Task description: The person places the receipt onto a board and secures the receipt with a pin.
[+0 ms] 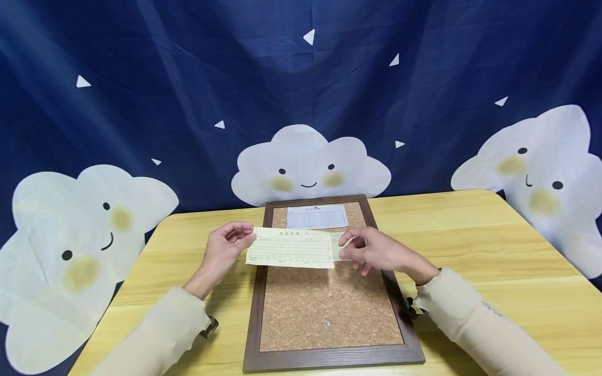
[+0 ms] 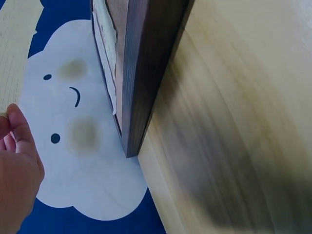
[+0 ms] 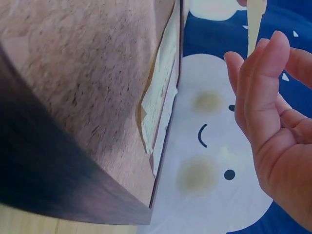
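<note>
My left hand [image 1: 224, 248] pinches the upper left corner of a pale yellow receipt slip [image 1: 289, 249], which is held above a corkboard [image 1: 329, 303]. At the slip's right edge, my right hand [image 1: 371, 249] hovers with loosely bent fingers, a small gap from the paper. Under the raised slip, a light green slip [image 1: 337, 243] lies on the board, partly covered. A white-blue slip [image 1: 317, 216] lies near the board's top. The left wrist view catches the left hand [image 2: 19, 170] only at its edge; the right hand [image 3: 273, 122] shows bent fingers near the slip's edge.
The board's dark wooden frame [image 1: 256, 313] lies on a yellow wood-grain table [image 1: 470, 245]. A small shiny clear object [image 1: 327, 325] is on the lower cork; its kind is unclear. Behind the table hangs a dark blue curtain [image 1: 263, 62] with smiling clouds.
</note>
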{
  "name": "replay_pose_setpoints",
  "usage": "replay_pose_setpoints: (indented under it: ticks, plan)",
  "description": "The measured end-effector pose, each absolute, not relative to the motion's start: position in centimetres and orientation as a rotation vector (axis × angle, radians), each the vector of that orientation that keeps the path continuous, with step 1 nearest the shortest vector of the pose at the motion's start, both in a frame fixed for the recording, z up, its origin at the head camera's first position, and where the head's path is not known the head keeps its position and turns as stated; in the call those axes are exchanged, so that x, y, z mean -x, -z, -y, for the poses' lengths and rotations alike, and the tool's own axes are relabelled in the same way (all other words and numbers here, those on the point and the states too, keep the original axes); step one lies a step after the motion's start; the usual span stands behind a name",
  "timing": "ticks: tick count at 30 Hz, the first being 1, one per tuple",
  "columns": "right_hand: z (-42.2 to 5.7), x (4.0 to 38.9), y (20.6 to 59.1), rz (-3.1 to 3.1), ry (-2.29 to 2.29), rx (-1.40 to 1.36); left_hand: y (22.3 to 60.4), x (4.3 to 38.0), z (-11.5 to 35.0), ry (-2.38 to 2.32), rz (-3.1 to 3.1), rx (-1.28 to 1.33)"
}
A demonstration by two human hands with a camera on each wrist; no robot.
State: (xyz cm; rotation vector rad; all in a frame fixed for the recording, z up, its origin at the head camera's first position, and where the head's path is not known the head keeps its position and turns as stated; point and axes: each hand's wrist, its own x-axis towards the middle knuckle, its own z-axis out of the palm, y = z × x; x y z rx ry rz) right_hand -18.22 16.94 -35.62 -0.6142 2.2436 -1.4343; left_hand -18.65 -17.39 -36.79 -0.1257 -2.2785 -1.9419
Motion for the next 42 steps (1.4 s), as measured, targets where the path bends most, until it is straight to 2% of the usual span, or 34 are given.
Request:
replay_pose_setpoints:
  ticks: [21,42]
  plan:
    - [-16.3,18.3,35.5,-2.299,1.57,0.575,37.4,18.4,15.3,1.939,2.248,0.144]
    - [-18.2,18.5,36.1,-2.337,1.544,0.592,39.0,18.1,13.8,2.019,2.313,0.209]
